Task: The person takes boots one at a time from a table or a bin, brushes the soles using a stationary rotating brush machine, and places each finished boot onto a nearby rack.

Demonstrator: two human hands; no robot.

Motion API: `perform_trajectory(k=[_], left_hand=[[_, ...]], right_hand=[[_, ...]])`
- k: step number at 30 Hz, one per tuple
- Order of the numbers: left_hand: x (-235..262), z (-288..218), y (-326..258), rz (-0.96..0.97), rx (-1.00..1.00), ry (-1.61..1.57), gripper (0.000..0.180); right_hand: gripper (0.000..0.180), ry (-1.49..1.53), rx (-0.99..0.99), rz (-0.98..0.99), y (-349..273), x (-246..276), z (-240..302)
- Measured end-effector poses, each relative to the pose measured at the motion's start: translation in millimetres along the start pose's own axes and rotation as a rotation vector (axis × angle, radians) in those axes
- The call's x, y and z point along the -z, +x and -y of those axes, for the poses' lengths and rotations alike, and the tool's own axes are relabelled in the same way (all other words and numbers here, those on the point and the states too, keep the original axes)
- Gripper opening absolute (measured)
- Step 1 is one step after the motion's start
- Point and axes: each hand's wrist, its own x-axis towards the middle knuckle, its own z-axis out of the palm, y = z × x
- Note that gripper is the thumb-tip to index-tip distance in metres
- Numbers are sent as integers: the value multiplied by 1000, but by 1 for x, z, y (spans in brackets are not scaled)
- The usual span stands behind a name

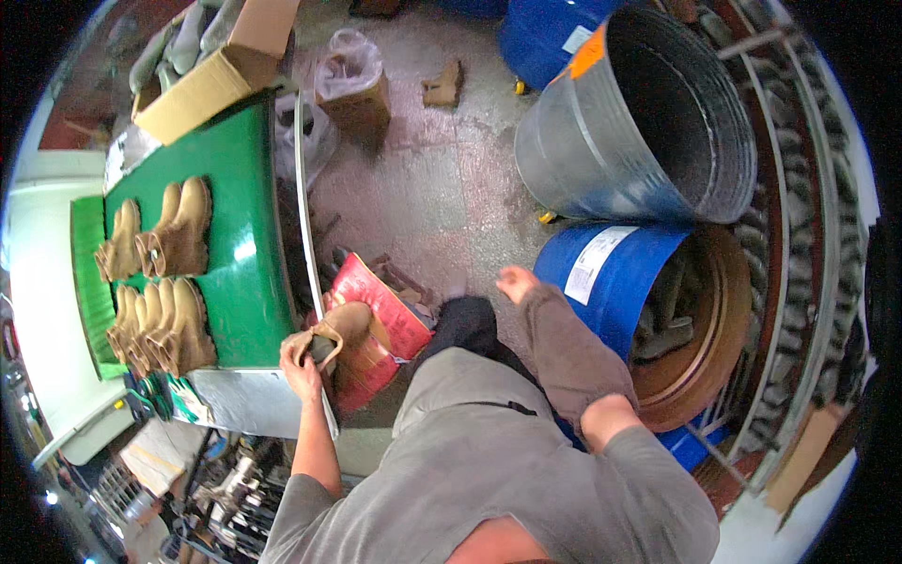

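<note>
My left hand (302,365) grips a tan boot (349,323) by its open top, beside the edge of the green table. Inside the boot's opening something dark grey shows. The boot is over a red and yellow sack-like container (402,324). My right hand (516,283) is out in front of the blue drum (611,273), its fingers loosely bent and apart, with nothing seen in them. A brown sleeve covers that forearm. On the green table (246,310) several tan boots (185,324) stand in rows at the left.
A blue drum with grey pieces inside lies tipped at the right, below a large metal drum (583,141). A carton (207,89) of grey forms sits on the table's far end. A lined box (353,103) and a lone boot (443,85) are on the floor.
</note>
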Motion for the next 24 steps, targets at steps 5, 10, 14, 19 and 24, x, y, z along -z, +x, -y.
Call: perform_trajectory(k=[5,10,14,19,24], left_hand=[[-9,-8,-13,-116,99,35,46],[-19,-39,0,-160,301,238,57],[-33,-52,-8,-151,603,436,56],[-34,-50,6,-216,836,248,56],[-52,-75,72,-35,933,330,55]], right_hand=[[37,53,-35,201,122,16,64],[22,305,-279,265,262,28,42],[18,242,-508,208,338,38,93],[26,-95,-123,189,523,-13,85],[38,-473,214,174,720,-79,90]])
